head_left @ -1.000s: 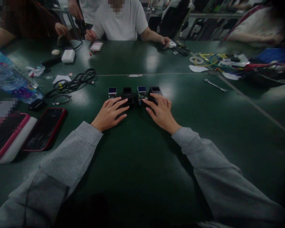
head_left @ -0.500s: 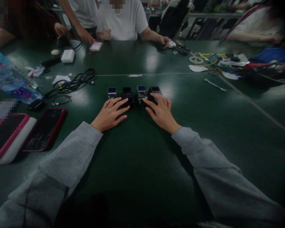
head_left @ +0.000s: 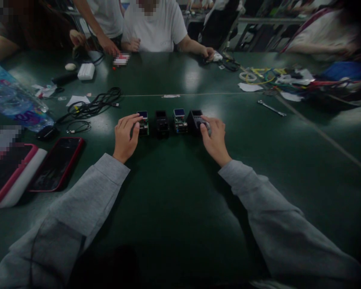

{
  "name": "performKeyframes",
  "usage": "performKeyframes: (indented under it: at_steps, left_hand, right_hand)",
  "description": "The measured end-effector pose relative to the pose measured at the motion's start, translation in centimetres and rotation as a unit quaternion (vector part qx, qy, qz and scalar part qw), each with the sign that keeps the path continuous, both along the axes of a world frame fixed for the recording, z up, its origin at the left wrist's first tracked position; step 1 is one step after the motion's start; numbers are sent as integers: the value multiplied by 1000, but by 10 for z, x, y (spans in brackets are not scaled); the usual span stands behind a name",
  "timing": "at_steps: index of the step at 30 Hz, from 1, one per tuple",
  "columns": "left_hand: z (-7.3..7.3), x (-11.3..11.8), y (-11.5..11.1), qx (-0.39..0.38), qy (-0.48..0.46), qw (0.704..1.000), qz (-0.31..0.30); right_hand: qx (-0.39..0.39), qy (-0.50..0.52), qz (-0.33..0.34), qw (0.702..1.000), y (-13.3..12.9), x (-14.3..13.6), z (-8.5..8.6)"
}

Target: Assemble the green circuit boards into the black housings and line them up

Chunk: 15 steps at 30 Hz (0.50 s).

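Observation:
Several small devices with screens stand in a row on the dark green table [head_left: 168, 192]. At the left end is a white-topped device [head_left: 143, 127] with a bare circuit board; my left hand [head_left: 126, 136] rests at its left side, fingers apart, fingertips at its top edge. Beside it stands a black device [head_left: 162, 123], then a second white-topped device [head_left: 180, 122], neither touched. My right hand [head_left: 215, 138] is at the right side of another black device [head_left: 195, 120], thumb and fingers apart, touching its edge without wrapping round it.
Phones, one a red-edged phone [head_left: 58, 164], and a plastic bottle [head_left: 15, 96] lie at left, near a black cable [head_left: 99, 102]. A wrench [head_left: 271, 108] and tangled wires [head_left: 267, 75] are at right. Across the table, a person's hand [head_left: 208, 53] holds something white.
Both hands have moved outward from over the middle of the row to its two ends. The black and white devices in the middle are now uncovered.

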State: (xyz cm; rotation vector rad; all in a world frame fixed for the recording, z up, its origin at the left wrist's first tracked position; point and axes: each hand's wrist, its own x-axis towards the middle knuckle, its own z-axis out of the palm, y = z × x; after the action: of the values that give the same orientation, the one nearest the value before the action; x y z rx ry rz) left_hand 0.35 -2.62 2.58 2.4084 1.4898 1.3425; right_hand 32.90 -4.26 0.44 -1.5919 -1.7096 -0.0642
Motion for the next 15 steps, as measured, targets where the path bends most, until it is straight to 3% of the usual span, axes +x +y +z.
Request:
performKeyframes:
  at_steps: [15]
  left_hand:
    - [0,2,-1,-31,3,999,-26]
  right_hand:
    - [-25,17,37,999,1,0,0]
